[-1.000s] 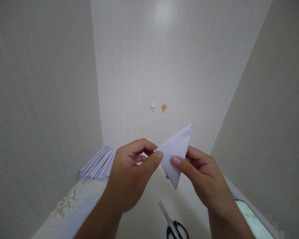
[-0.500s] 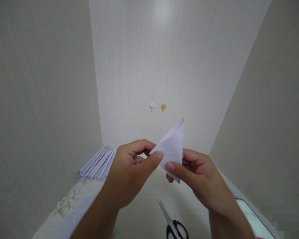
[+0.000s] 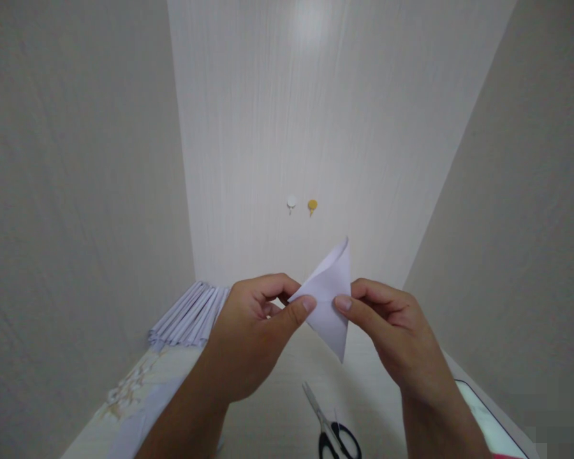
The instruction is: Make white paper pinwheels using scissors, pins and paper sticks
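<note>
I hold a folded white paper piece (image 3: 331, 299) in the air above the table, between both hands. It is pointed at top and bottom. My left hand (image 3: 251, 335) pinches its left corner between thumb and fingers. My right hand (image 3: 395, 335) pinches its right edge, thumb in front. Both hands are closed on the paper.
Black-handled scissors (image 3: 332, 428) lie on the light table (image 3: 277, 408) below my hands. A fan of folded white papers (image 3: 186, 315) rests at the back left against the wall. A phone with a lit screen (image 3: 488, 424) lies at the right. Two small hooks (image 3: 301, 204) are on the wall panel.
The paper turned from a wide triangle to a narrower upright shape. My right hand shifted its grip along the right edge and rose a little. The left hand hardly moved.
</note>
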Motion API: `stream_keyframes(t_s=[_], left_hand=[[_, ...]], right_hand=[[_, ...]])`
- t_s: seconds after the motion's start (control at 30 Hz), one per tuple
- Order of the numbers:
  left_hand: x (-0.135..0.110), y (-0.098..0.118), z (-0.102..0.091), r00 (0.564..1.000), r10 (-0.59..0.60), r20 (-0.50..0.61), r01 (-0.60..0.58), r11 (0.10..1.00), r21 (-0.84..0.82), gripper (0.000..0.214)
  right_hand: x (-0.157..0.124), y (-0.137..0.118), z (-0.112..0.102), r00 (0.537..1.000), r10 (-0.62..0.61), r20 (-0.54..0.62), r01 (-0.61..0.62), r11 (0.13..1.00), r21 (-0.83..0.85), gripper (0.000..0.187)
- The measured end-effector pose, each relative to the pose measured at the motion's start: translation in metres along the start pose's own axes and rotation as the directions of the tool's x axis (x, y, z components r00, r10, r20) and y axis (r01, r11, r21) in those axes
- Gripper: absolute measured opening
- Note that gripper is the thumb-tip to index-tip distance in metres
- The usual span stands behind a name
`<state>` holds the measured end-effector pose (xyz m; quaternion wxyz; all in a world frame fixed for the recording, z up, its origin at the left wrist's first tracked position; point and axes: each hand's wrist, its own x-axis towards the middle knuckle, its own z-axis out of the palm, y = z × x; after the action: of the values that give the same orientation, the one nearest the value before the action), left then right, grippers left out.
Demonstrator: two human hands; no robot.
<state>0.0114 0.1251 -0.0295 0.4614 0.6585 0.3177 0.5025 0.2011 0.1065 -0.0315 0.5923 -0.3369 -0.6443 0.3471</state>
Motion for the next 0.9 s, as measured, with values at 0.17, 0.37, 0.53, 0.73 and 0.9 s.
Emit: stream_keyframes(t_s=[0.17, 0.37, 0.53, 0.73, 0.9], left_hand=[[0.001, 0.002, 0.0, 0.998, -0.016, 0.068, 0.014, 1.0, 0.028, 0.026], [0.001, 0.007, -0.001, 0.992, -0.067, 0.111, 0.054, 0.993, 0.108, 0.027], [0.001, 0.007, -0.003, 0.988, -0.069, 0.137, 0.049, 0.988, 0.147, 0.024], [0.0, 0.005, -0.004, 0.984, -0.092, 0.155, 0.066, 0.984, 0.166, 0.024], [0.001, 0.006, -0.004, 0.983, -0.089, 0.162, 0.064, 0.986, 0.151, 0.026]], right_hand=[[0.002, 0.004, -0.003, 0.997, -0.048, -0.061, 0.046, 0.998, -0.03, 0.02], [0.002, 0.008, -0.004, 0.989, -0.09, -0.117, 0.095, 0.995, 0.042, 0.018], [0.003, 0.01, -0.006, 0.978, -0.1, -0.185, 0.114, 0.991, 0.067, 0.019], [0.004, 0.01, -0.007, 0.957, -0.146, -0.25, 0.146, 0.989, -0.02, 0.022], [0.004, 0.011, -0.005, 0.95, -0.147, -0.274, 0.157, 0.988, 0.012, 0.029]])
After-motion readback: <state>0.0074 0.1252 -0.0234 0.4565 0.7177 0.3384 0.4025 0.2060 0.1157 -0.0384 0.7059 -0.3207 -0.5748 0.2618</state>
